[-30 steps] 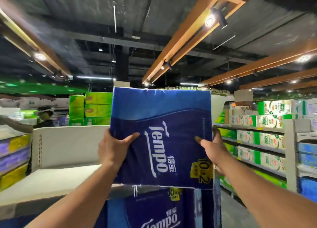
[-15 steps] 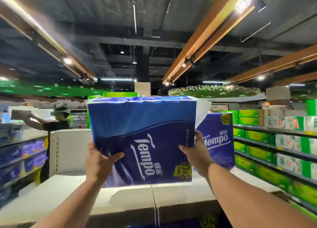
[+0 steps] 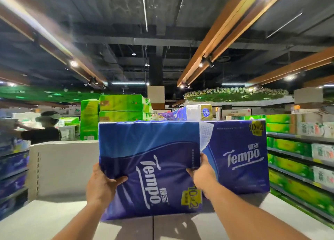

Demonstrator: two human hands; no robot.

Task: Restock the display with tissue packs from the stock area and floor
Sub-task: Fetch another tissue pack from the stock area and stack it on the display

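Your left hand (image 3: 101,185) and right hand (image 3: 202,174) clamp curled fingers on the soft, light, slippery blue plastic-wrapped tissue pack (image 3: 150,167), held above the white shelf top (image 3: 54,220); grip low corners.

Both my bare forearms reach up and forward from the bottom of the view, angling in toward each other. My left hand (image 3: 102,187) sits low on the left, its back toward me, thumb hooked across the front of the big blue plastic-wrapped tissue pack (image 3: 150,167) while the fingers wrap out of sight behind. My right hand (image 3: 202,174) is slightly higher, thumb pressed on the front face, fingers curled around the pack's right edge. Wrists straight, both grips firm.
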